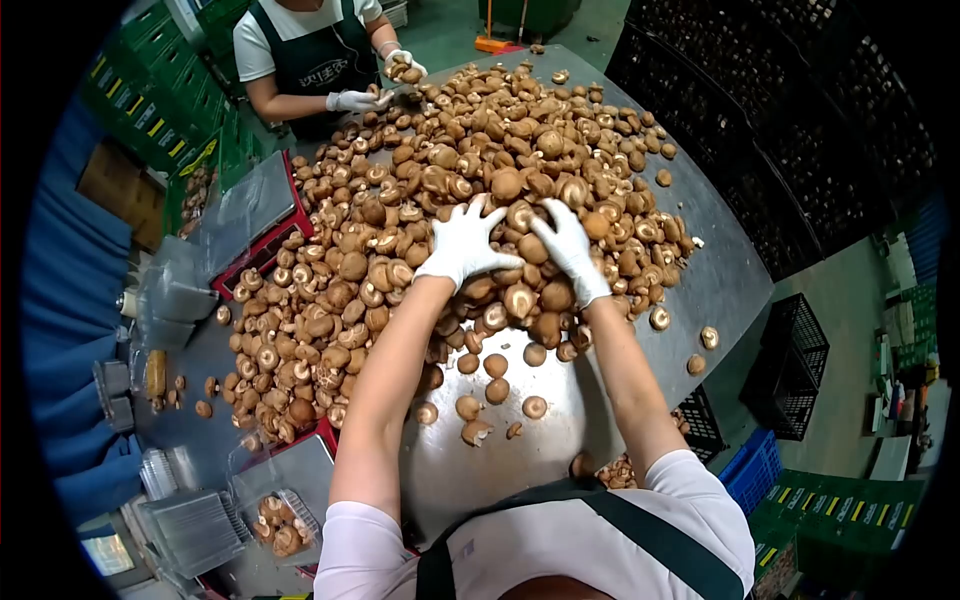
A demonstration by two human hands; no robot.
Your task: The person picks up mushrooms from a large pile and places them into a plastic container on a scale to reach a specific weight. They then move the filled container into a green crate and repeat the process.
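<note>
A large heap of brown shiitake mushrooms [506,184] covers much of the metal table [480,452]. My left hand [462,246], in a white glove, lies on the heap with its fingers spread. Opposite it, my right hand [570,250], gloved the same way, rests against the heap with fingers stretched out. Several mushrooms sit between the two hands, and neither hand is closed round any one of them. Some fingertips are partly hidden among the caps. Nearer my body, a few loose mushrooms [496,390] lie on the bare metal.
Across the table a co-worker [312,65] in white gloves holds mushrooms. At left are clear plastic trays [190,530], one packed tray [284,525] and a red-edged scale [262,245]. Black crates [740,120] are stacked at right; green crates [835,515] stand lower right.
</note>
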